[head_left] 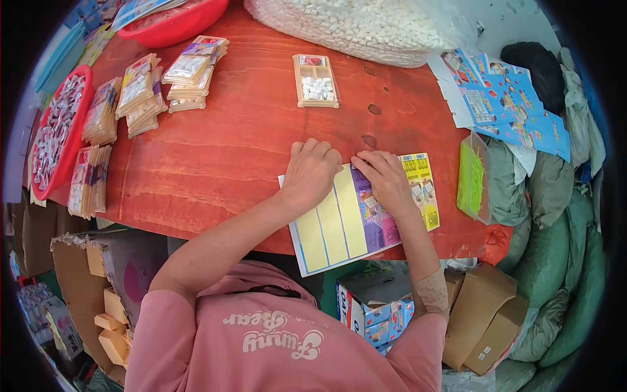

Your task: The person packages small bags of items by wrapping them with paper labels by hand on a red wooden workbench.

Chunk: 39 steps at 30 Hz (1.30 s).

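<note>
Pink shirt fabric (281, 340) fills the bottom centre of the frame, and 2 bare forearms rise from it toward the middle. Both hands rest on a printed sticker sheet (339, 228) that lies flat at the near edge of a red wooden table (228, 150), just right of centre; its near corner hangs over the table edge. The left hand (310, 173) lies palm down on the upper left part of the sheet, fingers curled together and pressing the paper. The right hand (385, 179) sits just beside it, touching the sheet at its top edge, fingertips bent close together on a purple strip; whether they pinch that strip or only press on it cannot be told. The sheet shows yellow strips at left, purple in the middle and a yellow printed strip at right. Above the hands, in the upper middle, stands a small tray (316, 81) holding white pieces. Stacks of packed cards (189, 72) lie at upper left, next to a red basin (62, 130) at the left rim. A big clear bag of white pieces (353, 26) lies at the top. Blue printed sheets (503, 98) spread at upper right, and cardboard boxes (483, 320) stand at lower right.
</note>
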Motion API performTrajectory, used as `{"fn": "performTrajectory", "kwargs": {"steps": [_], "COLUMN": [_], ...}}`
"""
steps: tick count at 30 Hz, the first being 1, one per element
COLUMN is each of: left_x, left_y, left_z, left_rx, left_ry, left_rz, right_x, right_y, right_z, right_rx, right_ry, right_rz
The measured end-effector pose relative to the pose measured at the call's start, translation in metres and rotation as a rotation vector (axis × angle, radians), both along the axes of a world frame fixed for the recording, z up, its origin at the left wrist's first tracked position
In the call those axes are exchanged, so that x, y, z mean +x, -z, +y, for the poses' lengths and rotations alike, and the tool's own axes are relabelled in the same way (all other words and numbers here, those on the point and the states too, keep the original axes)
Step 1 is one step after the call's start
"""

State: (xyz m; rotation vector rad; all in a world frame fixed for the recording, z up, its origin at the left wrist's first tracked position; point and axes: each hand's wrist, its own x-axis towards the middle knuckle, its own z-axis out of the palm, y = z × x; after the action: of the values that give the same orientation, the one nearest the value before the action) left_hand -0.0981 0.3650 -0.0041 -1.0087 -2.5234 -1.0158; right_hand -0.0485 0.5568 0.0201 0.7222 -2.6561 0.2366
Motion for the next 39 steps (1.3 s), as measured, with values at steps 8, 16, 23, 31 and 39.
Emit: {"fn": "performTrajectory", "kwargs": {"steps": [8,16,23,31,39], "left_x": [-0.002,-0.009,-0.027,-0.154,-0.058], "left_y": [-0.002,0.006,-0.012,-0.021,-0.01], "left_z": [0.003,0.001,0.007,0.008,-0.091], "left_rx": [0.004,-0.008,-0.119,-0.512,-0.306], "left_ry": [0.011,0.053,0.162,0.042,-0.016], "left_rz": [0.017,0.14,0.078,0.414,0.185], "right_x": [0.007,0.086,0.148,0.086,0.034], "right_y": [-0.004,-0.02,-0.049,-0.06,-0.072], "right_z": [0.006,0.049,0.118,0.05,-0.017], "right_rx": [0.084,-1.203,-1.554,-1.599,-1.866], "right_ry": [-0.053,0.539,0.607,0.512,0.131], "right_rz": [0.105,0.061,0.509,0.25,-0.146]}}
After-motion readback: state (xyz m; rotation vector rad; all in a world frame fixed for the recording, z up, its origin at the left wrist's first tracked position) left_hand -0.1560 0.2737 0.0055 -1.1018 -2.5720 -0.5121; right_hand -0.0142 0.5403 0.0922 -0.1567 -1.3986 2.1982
